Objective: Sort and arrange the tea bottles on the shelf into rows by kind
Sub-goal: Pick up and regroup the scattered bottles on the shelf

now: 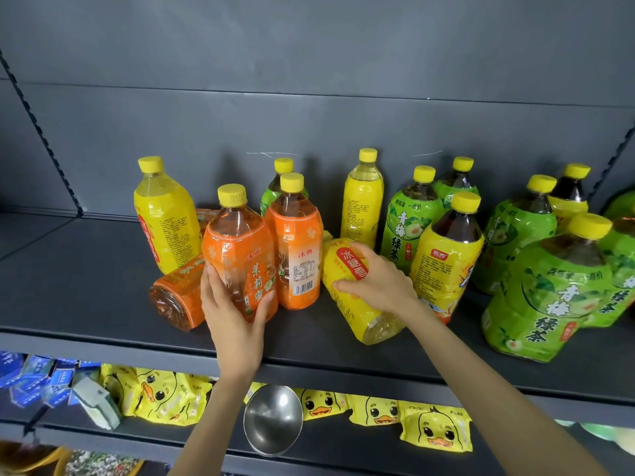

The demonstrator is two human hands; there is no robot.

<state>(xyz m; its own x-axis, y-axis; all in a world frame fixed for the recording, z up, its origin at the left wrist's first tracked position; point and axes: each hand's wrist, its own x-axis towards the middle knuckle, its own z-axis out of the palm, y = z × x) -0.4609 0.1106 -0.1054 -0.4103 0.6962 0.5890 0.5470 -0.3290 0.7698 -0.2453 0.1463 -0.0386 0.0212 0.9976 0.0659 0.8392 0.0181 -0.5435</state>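
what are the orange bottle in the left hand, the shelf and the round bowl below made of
Orange bottle: clear plastic, likely, with a glossy shrink-wrap label; liquid shows through the neck. Shelf: looks like dark matte painted metal, with slotted uprights. Bowl: shiny metal, probably steel; it mirrors the light.

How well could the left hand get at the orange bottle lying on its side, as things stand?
Probably yes, once freed: the left hand holds the upright orange bottle, and the lying orange bottle is just beside it near the shelf front, nothing before it.
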